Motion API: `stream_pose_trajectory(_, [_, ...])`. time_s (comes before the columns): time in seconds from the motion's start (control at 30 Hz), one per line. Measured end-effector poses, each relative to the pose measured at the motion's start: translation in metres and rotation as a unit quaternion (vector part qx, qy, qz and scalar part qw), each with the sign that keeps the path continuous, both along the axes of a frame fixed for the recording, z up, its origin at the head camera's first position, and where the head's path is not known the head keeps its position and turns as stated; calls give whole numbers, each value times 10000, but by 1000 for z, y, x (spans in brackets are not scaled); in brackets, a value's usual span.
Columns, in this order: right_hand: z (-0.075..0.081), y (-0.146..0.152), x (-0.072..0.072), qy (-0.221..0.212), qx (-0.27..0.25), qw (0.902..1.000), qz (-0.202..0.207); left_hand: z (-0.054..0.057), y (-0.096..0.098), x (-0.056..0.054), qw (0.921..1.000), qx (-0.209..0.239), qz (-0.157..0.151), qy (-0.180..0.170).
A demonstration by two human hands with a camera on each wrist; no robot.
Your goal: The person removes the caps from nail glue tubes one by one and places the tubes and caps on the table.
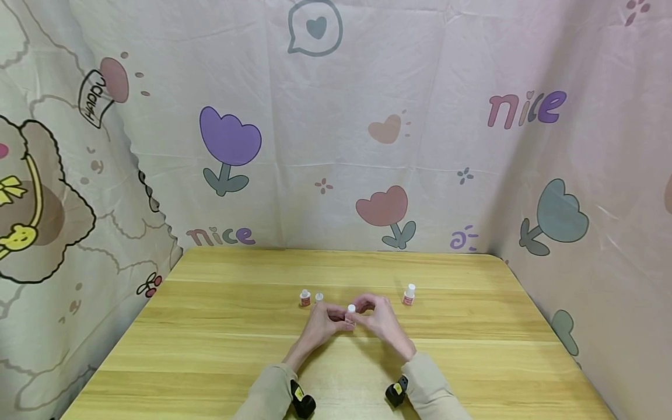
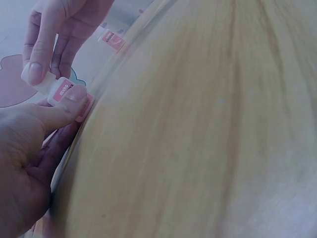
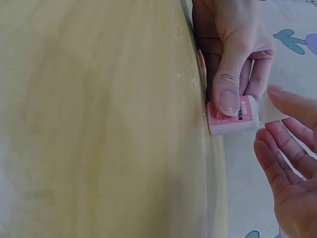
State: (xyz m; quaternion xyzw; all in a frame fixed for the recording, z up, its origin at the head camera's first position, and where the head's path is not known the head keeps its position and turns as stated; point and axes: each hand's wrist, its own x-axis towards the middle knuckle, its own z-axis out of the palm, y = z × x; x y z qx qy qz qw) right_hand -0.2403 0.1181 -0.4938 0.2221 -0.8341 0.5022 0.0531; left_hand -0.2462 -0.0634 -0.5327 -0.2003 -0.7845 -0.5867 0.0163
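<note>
Near the middle of the table, my left hand (image 1: 321, 324) grips a small white bottle (image 2: 60, 91) with a pink label by its body. In the left wrist view the thumb lies across the label. My right hand (image 1: 382, 322) pinches the bottle's white cap (image 3: 270, 110) between thumb and fingers. The bottle stands upright in the head view, its base close to the tabletop in the right wrist view. Just beyond my left hand are another small bottle (image 1: 305, 300) with a pink-red label and a small white item (image 1: 319, 297), partly hidden by that hand.
A third small bottle (image 1: 409, 296), with a tall white cap, stands to the right, beyond my right hand. All of them are on a light wooden table (image 1: 210, 326). Printed cloth (image 1: 325, 128) hangs behind the table and along both sides.
</note>
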Motion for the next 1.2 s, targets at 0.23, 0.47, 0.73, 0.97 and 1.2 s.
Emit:
stream_pose_trajectory(0.23, [-2, 2, -2, 165, -146, 9996, 194, 1, -1, 0, 9999, -117, -44, -7])
stream_pose_trajectory(0.47, [16, -1, 10, 149, -139, 9995, 227, 3, -2, 1, 9999, -149, -72, -9])
stream_pose_trajectory(0.73, [37, -1, 23, 155, -192, 9996, 164, 2, -2, 0, 9998, -179, -103, 37])
stream_pose_trajectory(0.97, [33, 1, 21, 61, -311, 9995, 81, 3, -2, 1, 9996, -254, -85, -7])
stream_pose_trajectory(1.2, [35, 2, 22, 45, -380, 9992, 71, 4, -2, 1, 9997, -223, -90, -1])
